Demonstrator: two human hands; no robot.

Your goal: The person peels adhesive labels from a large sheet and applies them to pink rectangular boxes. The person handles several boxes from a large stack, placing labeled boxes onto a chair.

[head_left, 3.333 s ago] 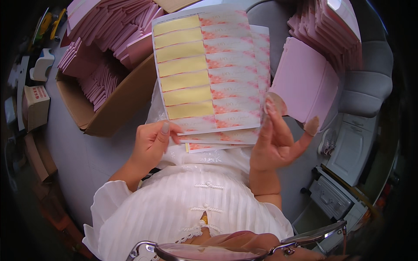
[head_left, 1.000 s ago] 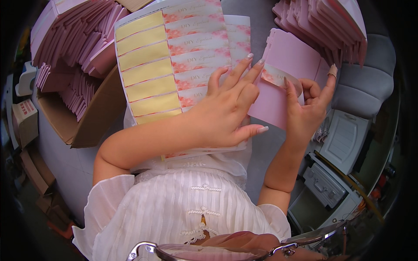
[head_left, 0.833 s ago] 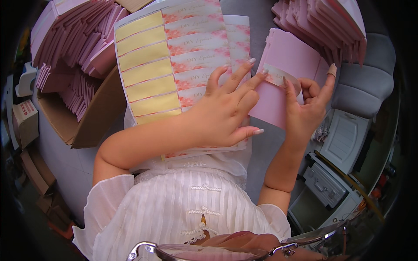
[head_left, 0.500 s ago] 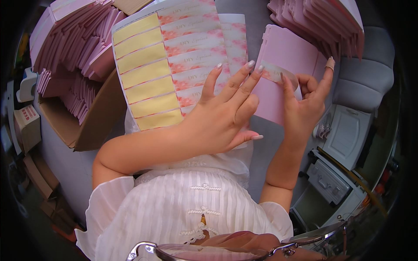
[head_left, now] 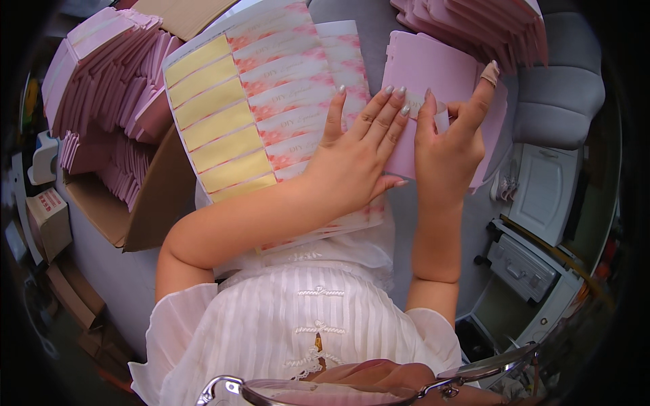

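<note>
A flat pink panel (head_left: 433,61), like a folded-flat box, lies on the grey surface with a floral sticker (head_left: 442,122) across it. The sticker's right end curls up, showing its pale back. My right hand (head_left: 448,145) pinches that end between thumb and bent fingers; its index finger, wrapped in a beige strip, stretches out over the panel. My left hand (head_left: 359,145) is open and flat, fingertips on the sticker's left part at the panel's left edge. Under my left wrist lies a sticker sheet (head_left: 288,111) with floral labels and bare yellow strips. Part of the sticker is hidden by my fingers.
Pink panels (head_left: 101,68) are heaped at the left, above and inside an open cardboard box (head_left: 159,183). Another stack of pink panels (head_left: 474,24) stands at the far right. Beside it is a grey padded seat (head_left: 558,95), with a white cabinet door (head_left: 545,193) below.
My left fingers have come down flat onto the sticker's left part. My right hand still pinches the curled end. The whole view has shifted slightly.
</note>
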